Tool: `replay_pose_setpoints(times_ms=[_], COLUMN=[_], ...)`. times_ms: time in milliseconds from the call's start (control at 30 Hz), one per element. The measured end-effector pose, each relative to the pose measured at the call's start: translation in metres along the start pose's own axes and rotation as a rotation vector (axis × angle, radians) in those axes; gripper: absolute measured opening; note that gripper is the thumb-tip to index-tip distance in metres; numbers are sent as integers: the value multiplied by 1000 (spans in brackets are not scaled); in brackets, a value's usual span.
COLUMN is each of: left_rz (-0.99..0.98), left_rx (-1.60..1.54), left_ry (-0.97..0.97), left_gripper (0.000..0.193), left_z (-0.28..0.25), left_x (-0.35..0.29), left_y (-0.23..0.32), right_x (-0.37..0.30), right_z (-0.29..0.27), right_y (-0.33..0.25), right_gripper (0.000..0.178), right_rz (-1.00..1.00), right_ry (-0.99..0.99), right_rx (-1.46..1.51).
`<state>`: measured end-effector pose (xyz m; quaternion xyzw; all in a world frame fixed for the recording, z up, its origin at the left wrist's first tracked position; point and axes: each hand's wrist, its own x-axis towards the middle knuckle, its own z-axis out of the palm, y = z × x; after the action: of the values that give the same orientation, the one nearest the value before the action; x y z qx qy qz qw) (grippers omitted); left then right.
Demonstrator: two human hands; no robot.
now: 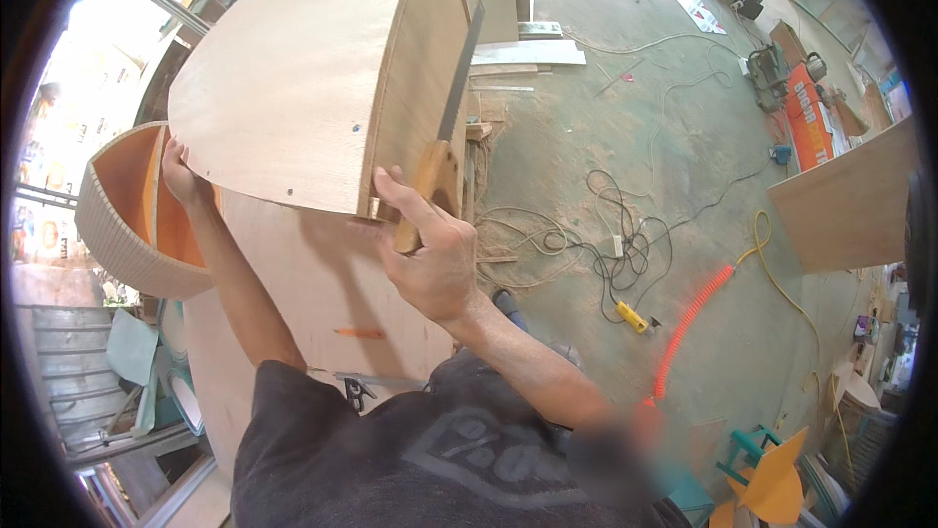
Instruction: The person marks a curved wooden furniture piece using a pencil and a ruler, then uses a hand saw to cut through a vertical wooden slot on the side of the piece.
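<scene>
My right hand point(430, 250) grips the wooden handle of a hand saw point(451, 113), its dark blade running up along the side edge of a large plywood panel point(303, 69). The saw lies against the panel's vertical side board point(420, 69). My left hand point(181, 176) presses on the panel's near left corner, fingers hooked around its edge. The panel rests on a plywood cabinet body point(313, 294) below. An orange pencil point(360, 334) lies on that lower surface.
A curved ribbed cabinet piece point(122, 225) stands at left. Sawdust, tangled cables point(616, 254), a coiled orange air hose point(689, 318) and power tools point(772, 74) litter the green floor on the right. Another plywood board point(850, 201) leans at far right.
</scene>
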<state>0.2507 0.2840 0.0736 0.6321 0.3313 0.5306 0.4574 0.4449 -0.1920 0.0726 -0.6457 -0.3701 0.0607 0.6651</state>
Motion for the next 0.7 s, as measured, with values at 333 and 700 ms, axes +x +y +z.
replay_pose_setpoints(times_ms=[333,700], left_rz=[-286,-266], left_rx=[80,551], left_ry=[83,-417], left_gripper=[88,60], left_z=[-63,-59], left_x=[201,281], left_y=[6,-67], right_x=[-1,5], right_z=[-12,-10], right_y=[-1,-20], right_gripper=[39,33], right_rz=[52,82], right_ry=[-127,-59], right_rx=[-45,-179])
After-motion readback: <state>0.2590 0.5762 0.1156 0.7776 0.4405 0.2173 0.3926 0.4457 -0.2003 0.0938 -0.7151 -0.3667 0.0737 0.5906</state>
